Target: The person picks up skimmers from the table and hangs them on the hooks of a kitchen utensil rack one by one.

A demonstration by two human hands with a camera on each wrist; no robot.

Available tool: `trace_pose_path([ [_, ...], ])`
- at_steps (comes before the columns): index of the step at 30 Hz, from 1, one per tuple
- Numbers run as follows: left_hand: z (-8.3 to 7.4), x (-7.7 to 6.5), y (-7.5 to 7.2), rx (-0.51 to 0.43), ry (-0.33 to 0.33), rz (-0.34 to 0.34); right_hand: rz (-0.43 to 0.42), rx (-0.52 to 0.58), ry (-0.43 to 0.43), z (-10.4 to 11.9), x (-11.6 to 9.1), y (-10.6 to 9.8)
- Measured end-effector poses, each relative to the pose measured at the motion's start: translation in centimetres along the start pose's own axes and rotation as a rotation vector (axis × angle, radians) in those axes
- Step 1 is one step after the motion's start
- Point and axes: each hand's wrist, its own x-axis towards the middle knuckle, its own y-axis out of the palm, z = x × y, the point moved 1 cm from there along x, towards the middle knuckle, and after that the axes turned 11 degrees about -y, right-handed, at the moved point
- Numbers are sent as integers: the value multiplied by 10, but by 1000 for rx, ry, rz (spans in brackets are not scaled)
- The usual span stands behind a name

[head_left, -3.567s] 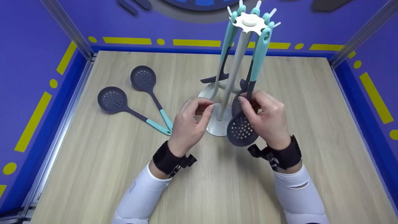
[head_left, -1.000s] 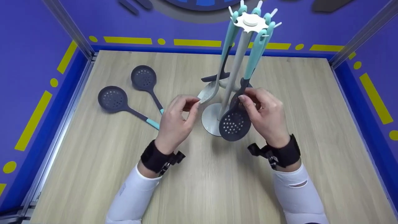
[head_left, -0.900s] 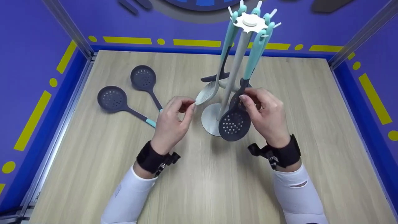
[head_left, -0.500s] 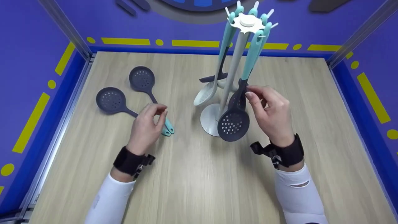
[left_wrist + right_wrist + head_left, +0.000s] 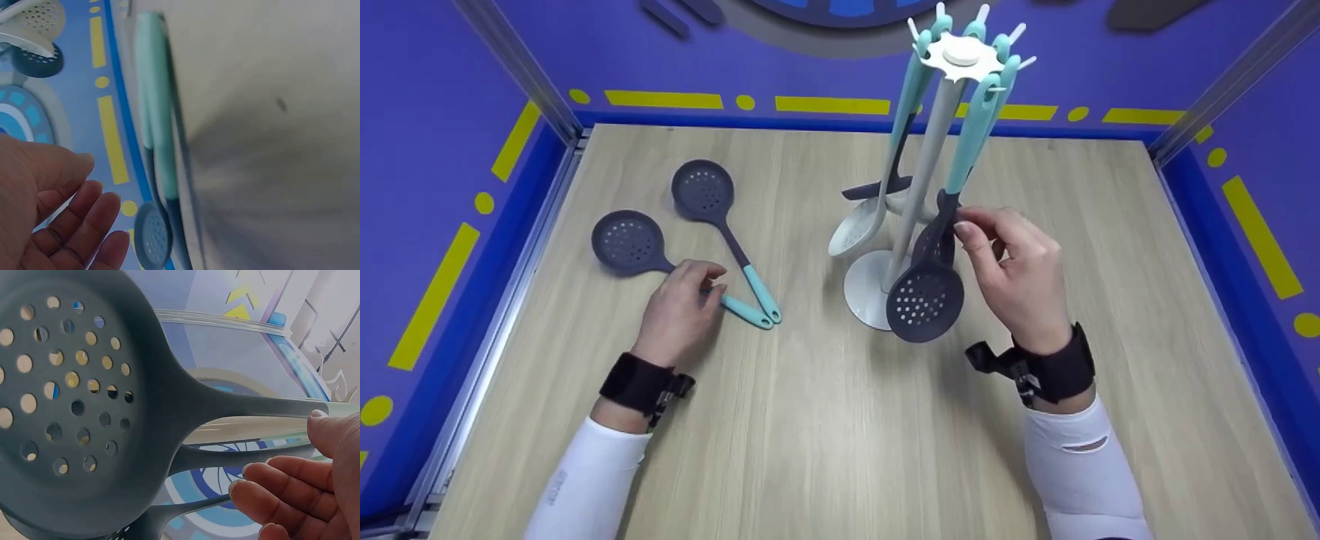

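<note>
A white utensil stand (image 5: 934, 172) holds several hanging tools with turquoise handles. In front hangs a dark grey skimmer (image 5: 925, 301) with round holes, also large in the right wrist view. My right hand (image 5: 1016, 274) is beside its neck with loosely bent fingers; whether the thumb touches it I cannot tell. On the table lie a nearer skimmer (image 5: 628, 241) and a farther skimmer (image 5: 703, 190), their handle ends together. My left hand (image 5: 679, 311) hovers by the nearer one's handle, covering part of it. In the left wrist view its fingers (image 5: 101, 216) are relaxed, apart from the handles.
A pale slotted spoon (image 5: 856, 227) and a dark-headed tool (image 5: 877, 187) hang on the stand's left side. Its round base (image 5: 868, 289) rests on the wooden table (image 5: 840, 442). Blue-purple panels (image 5: 1110, 82) enclose the back and sides.
My left hand has let go of the pale slotted spoon and moved left to the lying skimmers. The front skimmer's handle now hangs on its hook; my right hand has eased off its neck.
</note>
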Motion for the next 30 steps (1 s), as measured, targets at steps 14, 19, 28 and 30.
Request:
trace_pose_path([
  [14,31,15,-7,193,119,37,-10,4,22,1,-1,-1],
  [19,33,17,-5,204,97,61,-16,2,28,1,-1,-1],
  [28,36,18,-4,193,125,45,-13,-1,35,0,-1,-1],
  [30,36,17,-4,189,133,45,-11,-3,30,0,-1,-1],
])
